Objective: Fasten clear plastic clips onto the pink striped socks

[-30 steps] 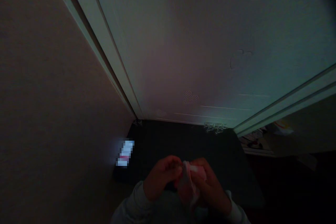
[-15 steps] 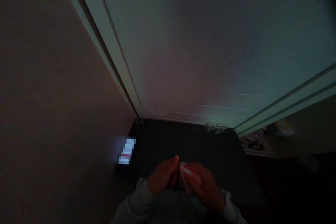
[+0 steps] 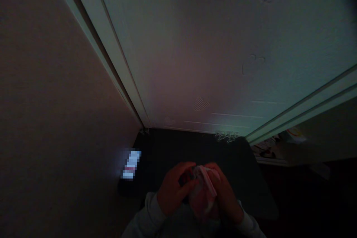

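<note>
Grip of my right hand [image 3: 224,189] clamped on a soft pink cloth [image 3: 201,201], near the dark bench [image 3: 173,147].
My left hand [image 3: 170,190] curls beside it, its hold too dim to tell; limp folds call for light fingers. A glowing rectangle [image 3: 131,164] and heart-marked pale panel [image 3: 181,52] edge the gloom.

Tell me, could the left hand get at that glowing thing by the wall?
Probably yes: nothing visible stands between the left hand and the glowing thing across the dark surface. The fingers seem busy at the pink cloth, so they'd likely have to leave it.
</note>
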A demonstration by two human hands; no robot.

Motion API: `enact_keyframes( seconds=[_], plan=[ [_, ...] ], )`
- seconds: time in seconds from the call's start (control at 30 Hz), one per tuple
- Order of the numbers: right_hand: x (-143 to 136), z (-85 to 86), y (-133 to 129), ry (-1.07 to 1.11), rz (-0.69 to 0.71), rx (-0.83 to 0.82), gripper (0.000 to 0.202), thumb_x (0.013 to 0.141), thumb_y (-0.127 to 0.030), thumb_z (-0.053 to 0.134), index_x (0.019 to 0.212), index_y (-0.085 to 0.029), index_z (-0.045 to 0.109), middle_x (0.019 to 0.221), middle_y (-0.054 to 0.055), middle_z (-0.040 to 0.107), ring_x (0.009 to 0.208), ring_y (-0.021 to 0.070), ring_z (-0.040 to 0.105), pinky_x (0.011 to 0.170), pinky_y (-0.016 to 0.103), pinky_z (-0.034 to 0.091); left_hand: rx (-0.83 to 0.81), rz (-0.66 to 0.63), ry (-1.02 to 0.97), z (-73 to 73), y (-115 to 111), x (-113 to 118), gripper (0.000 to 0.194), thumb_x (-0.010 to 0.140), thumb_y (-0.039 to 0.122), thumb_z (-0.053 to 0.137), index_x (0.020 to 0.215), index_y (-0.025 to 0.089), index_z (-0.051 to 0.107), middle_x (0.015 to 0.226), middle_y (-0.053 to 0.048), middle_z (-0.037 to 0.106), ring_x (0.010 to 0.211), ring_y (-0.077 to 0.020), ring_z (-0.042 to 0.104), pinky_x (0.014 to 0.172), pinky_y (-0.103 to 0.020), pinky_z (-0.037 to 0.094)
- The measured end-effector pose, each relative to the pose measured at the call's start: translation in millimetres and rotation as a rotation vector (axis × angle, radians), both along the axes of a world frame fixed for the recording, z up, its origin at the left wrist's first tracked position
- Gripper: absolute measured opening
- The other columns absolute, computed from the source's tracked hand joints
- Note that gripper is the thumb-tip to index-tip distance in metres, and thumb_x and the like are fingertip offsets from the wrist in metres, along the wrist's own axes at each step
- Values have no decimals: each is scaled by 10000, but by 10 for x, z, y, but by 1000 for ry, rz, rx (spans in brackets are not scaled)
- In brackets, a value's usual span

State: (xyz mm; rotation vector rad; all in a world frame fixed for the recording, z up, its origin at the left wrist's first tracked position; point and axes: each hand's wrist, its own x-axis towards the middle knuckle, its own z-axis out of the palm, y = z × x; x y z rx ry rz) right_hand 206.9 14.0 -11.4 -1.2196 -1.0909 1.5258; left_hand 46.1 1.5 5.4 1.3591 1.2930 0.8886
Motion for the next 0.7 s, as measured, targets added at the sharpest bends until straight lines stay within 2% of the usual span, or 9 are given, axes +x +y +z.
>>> enact_keyframes(
  seconds=[0.1, 0.23, 0.43, 0.6, 0.7],
  plan=[
    [-12, 36, 35, 74, 6, -32, 315, 768, -516, 555, 726, -205, 576, 660, -8, 591, 597, 154, 524, 557, 253, 450, -1, -8, 76, 50, 51, 5, 321, 722, 270, 670, 1028, 183, 620, 872, -33, 632, 770, -181, 538, 715, -276, 408],
    [-4, 28, 78, 32, 3, -18, 352, 753, -550, 547, 677, -207, 560, 627, -5, 550, 572, 159, 498, 509, 258, 435, 21, -35, 108, 26, 87, 9, 304, 719, 265, 672, 1004, 182, 610, 845, -20, 623, 763, -179, 533, 717, -269, 403],
    [-10, 29, 87, -29, 13, 0, 355, 771, -555, 510, 688, -213, 555, 623, -9, 525, 573, 158, 486, 536, 266, 444, 91, -81, 88, -19, 55, 18, 230, 779, 371, 573, 910, 183, 554, 800, -10, 557, 727, -169, 488, 692, -270, 383],
    [-15, -44, 9, -1, 31, -13, 318, 795, -527, 502, 738, -222, 574, 627, -10, 545, 555, 156, 505, 509, 257, 445, 19, -64, 61, -2, 4, 51, 233, 824, 409, 472, 755, 188, 492, 683, 34, 448, 655, -142, 429, 613, -249, 336],
    [14, -114, -48, -12, 64, 24, 364, 789, -564, 487, 805, -223, 612, 712, 21, 617, 638, 187, 570, 581, 284, 490, -62, -26, -7, 0, -8, 64, 294, 836, 437, 420, 671, 195, 447, 626, 46, 400, 607, -132, 390, 566, -248, 309]
  ],
)
